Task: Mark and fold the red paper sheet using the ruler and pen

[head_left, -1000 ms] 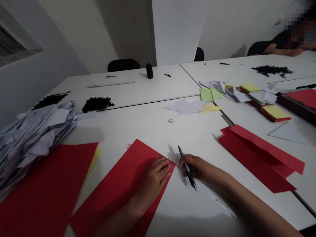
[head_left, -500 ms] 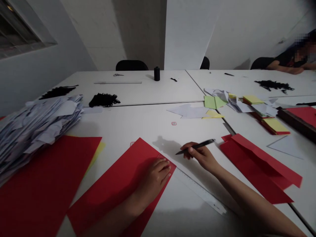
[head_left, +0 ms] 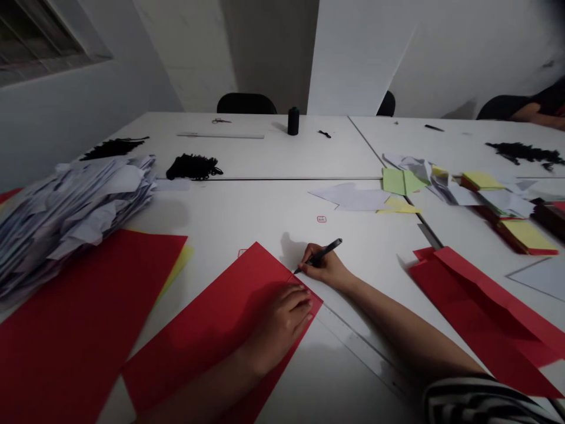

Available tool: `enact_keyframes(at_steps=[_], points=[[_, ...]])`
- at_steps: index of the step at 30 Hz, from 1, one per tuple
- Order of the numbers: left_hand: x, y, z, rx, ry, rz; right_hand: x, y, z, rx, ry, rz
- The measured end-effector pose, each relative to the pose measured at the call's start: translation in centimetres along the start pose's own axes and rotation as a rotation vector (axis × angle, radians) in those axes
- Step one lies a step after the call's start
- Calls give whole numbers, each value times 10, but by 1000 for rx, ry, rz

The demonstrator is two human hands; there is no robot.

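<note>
My left hand (head_left: 282, 318) lies flat on a red sheet of paper (head_left: 212, 324), its fingertips pressing near the right edge. Under those fingers runs a clear ruler (head_left: 353, 338), which sticks out past the sheet toward the lower right; the covered part is mostly hidden. A black pen (head_left: 324, 252) is pinched in my right hand (head_left: 322, 268), with its tip down at the upper right edge of the red sheet, close to the ruler's end.
At the left, a heap of white paper strips (head_left: 88, 212) sits beside a larger red sheet (head_left: 83, 306). Folded red paper (head_left: 481, 318) lies at the right. Farther back are black yarn (head_left: 192, 167), a black spool (head_left: 293, 121), scissors (head_left: 220, 121) and coloured paper pads (head_left: 527, 235).
My right hand has moved left and down with the pen, bringing its tip to the red sheet's edge. My left hand keeps its place on the sheet. The view has shifted slightly.
</note>
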State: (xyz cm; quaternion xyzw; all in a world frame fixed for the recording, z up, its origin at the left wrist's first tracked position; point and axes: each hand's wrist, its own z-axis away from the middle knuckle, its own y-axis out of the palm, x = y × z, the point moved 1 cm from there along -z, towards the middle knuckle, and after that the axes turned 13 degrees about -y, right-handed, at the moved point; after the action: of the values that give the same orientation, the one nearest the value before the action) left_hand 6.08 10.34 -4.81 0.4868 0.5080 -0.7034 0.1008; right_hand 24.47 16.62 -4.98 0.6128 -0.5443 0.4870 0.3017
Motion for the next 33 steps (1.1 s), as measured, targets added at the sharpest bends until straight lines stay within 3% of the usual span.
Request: enact_keyframes(at_steps=[18, 33], points=[[-1, 2, -2, 46, -74, 139, 0, -1, 0, 47, -26, 70], [-8, -2, -2, -27, 49, -57, 0, -1, 1, 41, -24, 89]])
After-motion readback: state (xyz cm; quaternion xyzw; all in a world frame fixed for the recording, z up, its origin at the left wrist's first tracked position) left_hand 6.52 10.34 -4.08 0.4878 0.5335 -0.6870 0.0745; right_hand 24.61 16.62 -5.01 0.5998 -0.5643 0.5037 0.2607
